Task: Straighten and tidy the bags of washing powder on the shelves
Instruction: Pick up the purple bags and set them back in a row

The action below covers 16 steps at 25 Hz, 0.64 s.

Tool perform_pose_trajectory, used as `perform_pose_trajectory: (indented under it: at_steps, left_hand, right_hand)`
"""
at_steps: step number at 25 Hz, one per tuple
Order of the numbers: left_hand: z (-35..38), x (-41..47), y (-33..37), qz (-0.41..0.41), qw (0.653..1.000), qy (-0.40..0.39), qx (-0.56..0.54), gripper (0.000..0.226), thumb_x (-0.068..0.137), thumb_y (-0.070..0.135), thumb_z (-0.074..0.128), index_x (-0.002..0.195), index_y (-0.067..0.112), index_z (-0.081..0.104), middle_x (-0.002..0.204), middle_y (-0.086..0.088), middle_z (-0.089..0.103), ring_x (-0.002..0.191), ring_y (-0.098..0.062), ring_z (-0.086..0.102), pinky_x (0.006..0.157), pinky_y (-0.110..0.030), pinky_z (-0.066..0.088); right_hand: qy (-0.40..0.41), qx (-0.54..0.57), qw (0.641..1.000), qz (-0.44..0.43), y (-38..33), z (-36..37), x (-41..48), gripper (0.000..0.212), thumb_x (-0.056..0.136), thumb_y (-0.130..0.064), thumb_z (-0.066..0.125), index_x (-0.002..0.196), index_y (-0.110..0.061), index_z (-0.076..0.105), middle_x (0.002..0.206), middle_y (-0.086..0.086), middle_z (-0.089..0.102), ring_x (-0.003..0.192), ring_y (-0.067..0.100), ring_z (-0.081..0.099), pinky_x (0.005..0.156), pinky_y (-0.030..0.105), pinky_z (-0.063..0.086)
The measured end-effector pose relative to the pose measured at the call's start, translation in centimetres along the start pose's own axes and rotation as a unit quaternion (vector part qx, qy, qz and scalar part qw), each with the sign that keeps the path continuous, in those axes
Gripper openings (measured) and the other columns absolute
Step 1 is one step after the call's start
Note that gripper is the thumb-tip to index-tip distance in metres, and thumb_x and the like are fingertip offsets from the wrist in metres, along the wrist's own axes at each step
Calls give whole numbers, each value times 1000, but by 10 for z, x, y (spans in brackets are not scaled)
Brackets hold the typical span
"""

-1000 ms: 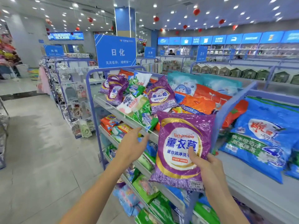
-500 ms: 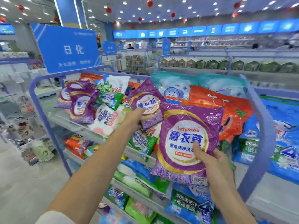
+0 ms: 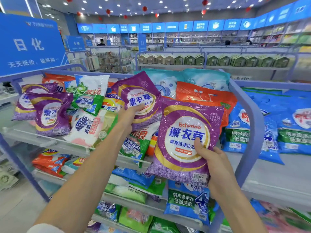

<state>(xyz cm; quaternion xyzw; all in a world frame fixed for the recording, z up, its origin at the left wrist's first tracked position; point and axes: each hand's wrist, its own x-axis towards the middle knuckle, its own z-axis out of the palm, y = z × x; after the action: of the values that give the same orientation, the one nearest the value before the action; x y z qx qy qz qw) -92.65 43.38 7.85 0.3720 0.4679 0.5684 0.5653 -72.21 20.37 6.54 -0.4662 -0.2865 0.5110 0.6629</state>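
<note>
The right hand [image 3: 213, 165] grips a purple lavender bag [image 3: 183, 140] near its lower corner, thumb on the front, holding it upright and clear of the top shelf [image 3: 42, 138], probably to set it down face-out. The left hand [image 3: 129, 115] grasps a second purple bag [image 3: 139, 98] lying tilted on the mixed heap, likely to group it with the two purple bags [image 3: 48, 113] at the shelf's left end

Held bag [image 3: 185, 138] purple, gold arc, white oval (blue lettering); neighbour bag [image 3: 204, 96] orange; shelf frame [image 3: 252, 115] lilac
</note>
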Motion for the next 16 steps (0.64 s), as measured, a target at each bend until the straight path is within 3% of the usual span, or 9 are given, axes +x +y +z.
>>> perform_pose_trajectory:
  at_steps: [5, 9, 12, 16]
  left_hand:
    - [-21, -45, 10, 34, 997, -43, 48, 45, 79, 13, 85, 121, 10, 70, 104, -7, 79, 91, -25, 77, 75, -37, 62]
    - [-40, -118, 13, 1, 996, -72, 49, 40, 79, 15, 85, 117, 10, 73, 104, -15, 78, 90, -30, 77, 77, -47, 63]
    - [-35, -178, 10, -37, 995, -82, 42, 37, 81, 17, 82, 116, 7, 73, 96, -16, 79, 77, -29, 78, 62, -42, 63]
    - [-8, -259, -10, -61, 991, -108, 42, 26, 82, 16, 77, 108, 10, 74, 89, -14, 79, 69, -25, 77, 51, -35, 61]
  right_hand:
    - [7, 5, 1000, -4, -3, -4, -12, 25, 86, -20, 76, 111, -15, 73, 102, 8, 79, 92, 26, 77, 86, 43, 58]
    - [-5, 0, 1000, -17, -7, -15, -30, 29, 80, -16, 78, 109, -16, 72, 100, 6, 80, 89, 25, 78, 80, 39, 59]
    - [-9, -11, 1000, -24, -14, -38, -50, 37, 69, -19, 80, 105, -13, 74, 96, 9, 80, 84, 25, 78, 73, 37, 62]
    - [10, -28, 999, -24, -30, -100, -88, 39, 67, -20, 85, 104, -11, 78, 103, 14, 78, 98, 36, 75, 93, 53, 56]
